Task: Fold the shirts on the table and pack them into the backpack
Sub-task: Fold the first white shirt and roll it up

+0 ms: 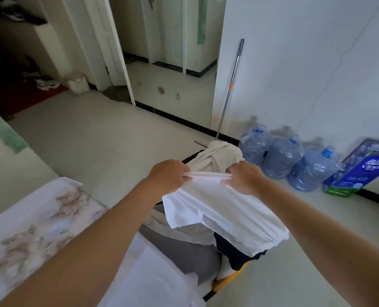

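A white shirt [219,213] hangs in the air in front of me, stretched by its top edge between both hands. My left hand [167,177] grips that edge on the left, and my right hand [244,177] grips it on the right. Behind the hands lies a crumpled cream garment [217,158]. Below the white shirt sit a grey garment [184,249] and a dark navy one [235,253] on a surface with a black edge. No backpack shows in the head view.
A floral cloth [36,229] covers a surface at lower left. Three blue water jugs [281,156] and a tissue pack [361,171] stand by the right wall. A mop handle [230,85] leans on the wall; a doorway opens behind.
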`<action>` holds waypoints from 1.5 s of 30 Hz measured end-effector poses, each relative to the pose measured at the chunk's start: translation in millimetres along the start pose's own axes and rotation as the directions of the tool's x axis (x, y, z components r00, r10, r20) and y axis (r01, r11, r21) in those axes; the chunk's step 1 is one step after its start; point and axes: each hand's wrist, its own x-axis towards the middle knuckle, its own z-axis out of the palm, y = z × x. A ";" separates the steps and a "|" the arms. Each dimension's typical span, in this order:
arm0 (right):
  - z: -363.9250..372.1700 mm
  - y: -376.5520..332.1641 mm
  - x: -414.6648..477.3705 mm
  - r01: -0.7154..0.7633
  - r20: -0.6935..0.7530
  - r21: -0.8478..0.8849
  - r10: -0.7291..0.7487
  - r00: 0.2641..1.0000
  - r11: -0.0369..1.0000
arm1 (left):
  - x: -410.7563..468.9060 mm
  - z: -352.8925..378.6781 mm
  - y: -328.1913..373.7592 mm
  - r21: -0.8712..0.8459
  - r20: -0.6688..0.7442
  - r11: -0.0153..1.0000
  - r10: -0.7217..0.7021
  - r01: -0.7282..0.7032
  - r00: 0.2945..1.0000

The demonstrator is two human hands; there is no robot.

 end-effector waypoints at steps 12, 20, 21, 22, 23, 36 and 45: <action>-62.4 -284.2 -68.4 0.354 -0.182 0.444 -0.304 0.935 0.823 | -231.3 -85.9 -155.6 0.044 -0.360 0.872 -0.441 0.488 0.822; 36.6 -423.0 -85.5 0.455 -0.010 0.346 -0.482 0.876 0.821 | -365.8 4.3 -273.2 0.060 -0.165 0.649 -0.743 0.758 0.649; 49.8 -430.4 -83.3 0.484 0.006 0.252 -0.502 0.865 0.838 | -375.9 19.7 -279.5 0.059 -0.143 0.633 -0.760 0.772 0.634; 62.4 -434.3 -80.7 0.504 0.021 0.179 -0.515 0.857 0.845 | -383.4 35.2 -283.6 0.035 -0.130 0.635 -0.763 0.772 0.633; 74.8 -434.6 -76.6 0.509 0.047 0.146 -0.519 0.853 0.849 | -387.8 50.1 -285.5 -0.012 -0.136 0.654 -0.750 0.756 0.647; 202.7 -436.8 -64.6 0.786 0.325 0.036 -0.751 0.575 0.618 | -408.4 194.1 -277.0 -0.106 0.279 0.622 -0.731 0.776 0.623; 151.8 -457.7 21.9 0.443 0.099 0.276 -0.484 0.870 0.853 | -422.9 157.7 -304.7 -0.671 -0.067 0.243 -0.961 0.701 0.269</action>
